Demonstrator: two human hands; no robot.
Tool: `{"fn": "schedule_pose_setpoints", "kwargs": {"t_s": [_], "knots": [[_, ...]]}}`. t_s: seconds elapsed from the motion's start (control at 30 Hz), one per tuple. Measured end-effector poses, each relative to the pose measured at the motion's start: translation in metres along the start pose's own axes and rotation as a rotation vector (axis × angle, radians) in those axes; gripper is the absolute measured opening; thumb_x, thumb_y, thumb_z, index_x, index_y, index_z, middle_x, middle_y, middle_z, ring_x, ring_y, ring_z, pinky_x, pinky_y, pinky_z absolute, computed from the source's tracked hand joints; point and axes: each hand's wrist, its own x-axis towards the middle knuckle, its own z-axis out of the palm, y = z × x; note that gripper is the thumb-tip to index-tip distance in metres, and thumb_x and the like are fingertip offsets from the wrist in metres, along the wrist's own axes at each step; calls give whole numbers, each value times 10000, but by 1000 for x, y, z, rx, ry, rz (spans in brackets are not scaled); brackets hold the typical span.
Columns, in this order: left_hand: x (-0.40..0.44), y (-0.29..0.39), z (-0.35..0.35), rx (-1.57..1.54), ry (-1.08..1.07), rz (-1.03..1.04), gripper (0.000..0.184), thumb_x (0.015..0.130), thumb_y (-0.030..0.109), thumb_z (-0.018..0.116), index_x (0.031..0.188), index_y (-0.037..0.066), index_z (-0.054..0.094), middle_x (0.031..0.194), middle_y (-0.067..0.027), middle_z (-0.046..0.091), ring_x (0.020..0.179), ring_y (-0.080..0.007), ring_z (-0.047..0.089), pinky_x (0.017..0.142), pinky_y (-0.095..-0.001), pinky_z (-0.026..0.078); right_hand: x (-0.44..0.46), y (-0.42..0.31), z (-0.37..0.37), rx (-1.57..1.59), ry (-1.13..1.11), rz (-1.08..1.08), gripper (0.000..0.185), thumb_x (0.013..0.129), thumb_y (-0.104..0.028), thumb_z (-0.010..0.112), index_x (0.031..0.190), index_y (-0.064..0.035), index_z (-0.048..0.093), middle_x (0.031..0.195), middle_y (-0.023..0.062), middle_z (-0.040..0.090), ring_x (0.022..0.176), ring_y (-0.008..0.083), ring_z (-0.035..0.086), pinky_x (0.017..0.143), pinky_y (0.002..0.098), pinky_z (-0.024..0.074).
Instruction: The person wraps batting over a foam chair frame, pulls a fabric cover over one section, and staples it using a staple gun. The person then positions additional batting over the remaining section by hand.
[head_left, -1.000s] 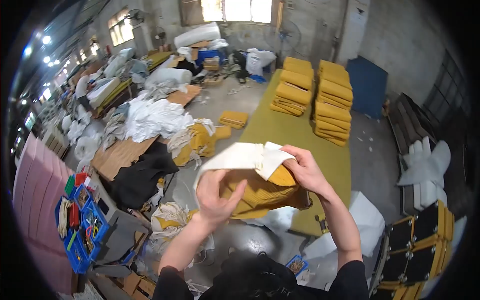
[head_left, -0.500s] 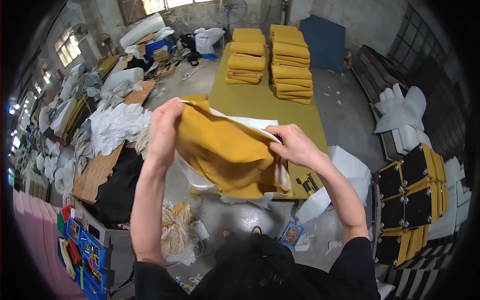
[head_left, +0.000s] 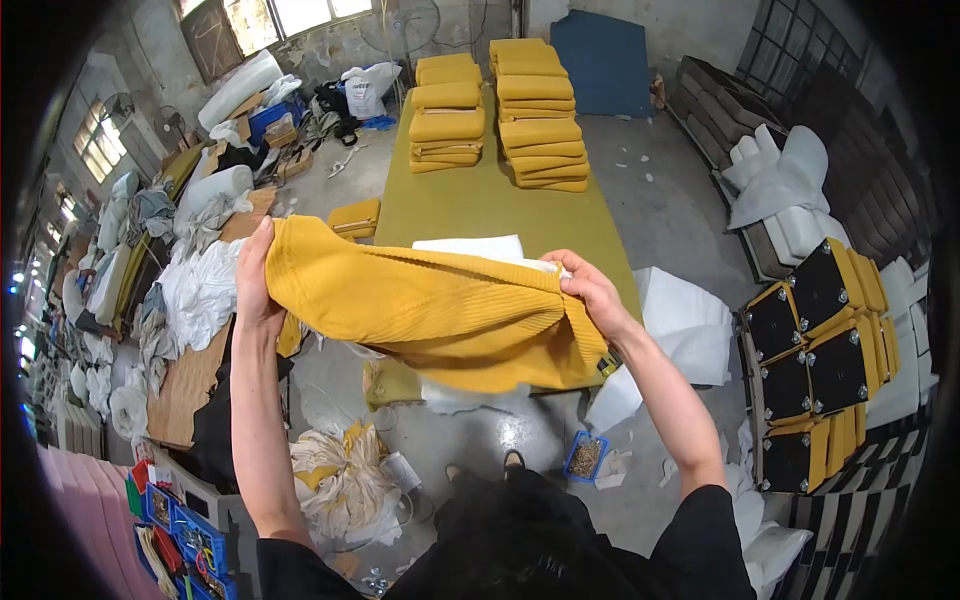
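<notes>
A yellow fabric cover (head_left: 430, 310), partly ribbed, is stretched in the air between my two hands. My left hand (head_left: 257, 270) grips its left end, fingers closed on the edge. At the upper right corner my right hand (head_left: 592, 295) pinches the cloth, where a bit of white lining shows. The cover hangs in folds over the near end of an olive-green table (head_left: 500, 215). Behind it, a white sheet (head_left: 470, 246) lies on the table, partly hidden by the cloth.
Stacks of folded yellow pieces (head_left: 540, 110) stand at the table's far end. Black-and-yellow panels (head_left: 840, 370) are piled at right. On the floor are a blue tray of small parts (head_left: 585, 456) and a cloth bundle (head_left: 345, 480). Blue tool bins (head_left: 190, 530) stand at lower left.
The cover has been turned from its white lining side to its yellow outside and spread wider. My hands have moved apart. The view has shifted toward the right.
</notes>
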Motion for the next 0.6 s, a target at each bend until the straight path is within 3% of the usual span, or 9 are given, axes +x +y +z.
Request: {"fn": "schedule_pose_setpoints", "kwargs": {"t_s": [0.1, 0.13, 0.27, 0.33, 0.37, 0.47, 0.5, 0.53, 0.6], "knots": [[-3, -8, -1, -65, 44, 29, 288, 1121, 283, 518, 1108, 38, 669, 1043, -85, 756, 882, -173, 748, 797, -330, 621, -9, 3, 20, -728, 60, -314, 626, 869, -7, 681, 1425, -40, 395, 1266, 94, 537, 1188, 215, 591, 1042, 324, 475], [-3, -8, -1, -64, 42, 27, 288, 1121, 283, 518, 1108, 38, 669, 1043, -85, 756, 882, -173, 748, 797, -330, 621, -6, 7, 14, -726, 62, -314, 626, 869, -7, 681, 1425, -40, 395, 1266, 94, 537, 1188, 215, 591, 1042, 324, 475], [-2, -21, -19, -95, -28, 17, 280, 1133, 275, 490, 1142, 49, 655, 1088, -83, 752, 933, -175, 748, 816, -334, 627, -5, 3, 2, -1297, 127, -430, 680, 759, 67, 672, 1395, -28, 451, 1328, 187, 520, 1180, 322, 598, 1047, 377, 486], [4, -28, -31, -109, -62, 10, 291, 1135, 287, 486, 1156, 48, 650, 1114, -84, 747, 975, -178, 744, 830, -346, 626, -4, 4, 8, -1486, 162, -673, 679, 780, 8, 707, 1411, -84, 472, 1390, 185, 524, 1225, 390, 603, 959, 469, 537], [6, -32, -35, -115, -64, 2, 291, 1135, 287, 486, 1156, 48, 650, 1114, -84, 747, 975, -178, 744, 830, -346, 626, -3, 7, 16, -1466, 259, -795, 591, 839, 9, 710, 1391, -87, 521, 1293, 173, 595, 1144, 365, 653, 902, 439, 564], [17, -44, -49, -149, 35, -53, 301, 1137, 295, 481, 1166, 47, 650, 1114, -84, 743, 991, -183, 741, 861, -359, 623, 2, 11, 21, -1418, 169, -678, 448, 877, 78, 669, 1307, -22, 588, 1152, 184, 674, 1034, 318, 705, 858, 357, 577], [24, -49, -57, -169, 10, -45, 307, 1139, 298, 474, 1172, 48, 649, 1112, -82, 742, 998, -186, 741, 874, -362, 621, 13, 15, 20, -1334, 130, -716, 197, 1005, 31, 591, 1198, 6, 624, 946, 149, 696, 860, 230, 723, 709, 302, 571], [29, -51, -65, -186, -16, -37, 312, 1141, 300, 468, 1178, 49, 649, 1110, -80, 742, 1005, -190, 741, 887, -365, 619, 15, 16, 17, -1335, 137, -710, 197, 1005, 31, 591, 1198, 6, 624, 946, 149, 696, 860, 230, 723, 709, 302, 571], [43, -53, -77, -241, -54, -87, 320, 1143, 304, 461, 1178, 48, 651, 1113, -79, 741, 1001, -189, 740, 887, -357, 616, 14, 18, 12, -352, 108, 1, 121, 1087, -65, 530, 1123, 4, 622, 866, 102, 683, 742, 148, 680, 613, 260, 518]]}}
